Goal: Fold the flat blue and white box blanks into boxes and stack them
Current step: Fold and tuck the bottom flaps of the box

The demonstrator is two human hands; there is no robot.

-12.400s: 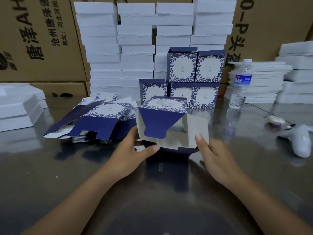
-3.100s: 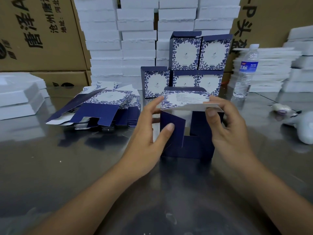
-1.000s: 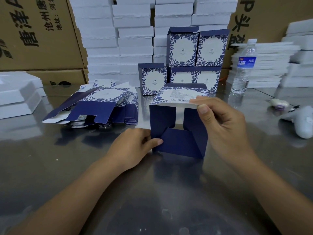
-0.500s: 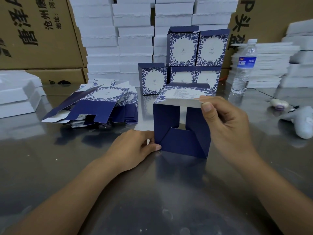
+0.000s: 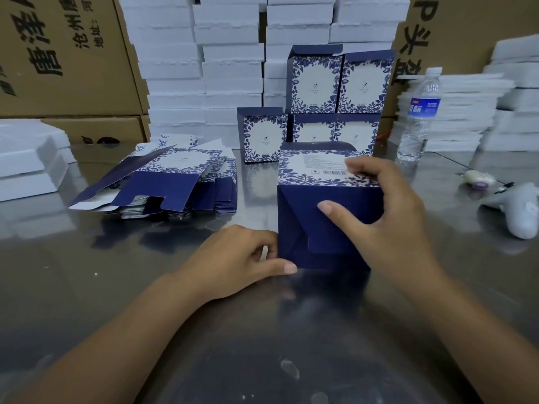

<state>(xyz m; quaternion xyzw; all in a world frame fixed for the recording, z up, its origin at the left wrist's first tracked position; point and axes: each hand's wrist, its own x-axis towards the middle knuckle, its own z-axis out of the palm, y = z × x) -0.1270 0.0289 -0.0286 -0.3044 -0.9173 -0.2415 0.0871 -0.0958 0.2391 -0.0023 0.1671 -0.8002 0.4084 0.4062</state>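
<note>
Box in work: a half-made blue and white cardboard box (image 5: 294, 220) lies on its side at the near centre of the shiny steel worktop (image 5: 116, 287). Its dark blue bottom flaps face the person and its patterned barcode panel faces up.
Right hand: the right hand (image 5: 388, 211) clasps the box's upper right corner, with its fingers (image 5: 364, 167) curled over the top panel and its thumb pressing on the flap face.
Left hand: the left hand (image 5: 236, 258) pinches the lower left corner, with its thumb laid along the bottom edge.
Step, as I judge it: the bottom flaps look tucked and are being pressed home.
Bearing for the coming move: the stack of finished blue and white boxes (image 5: 338, 83) stands straight beyond the held box, on the far side and close behind it. The lone lower box (image 5: 262, 135) at the stack's left end has nothing on top, so that seems the likely landing spot.
Nearer hand: the right hand sits higher and farther, so it is closer to the stack.
Supply: the pile of flat blue and white blanks (image 5: 175, 182) lies to the far left, nearer the left hand.
</note>
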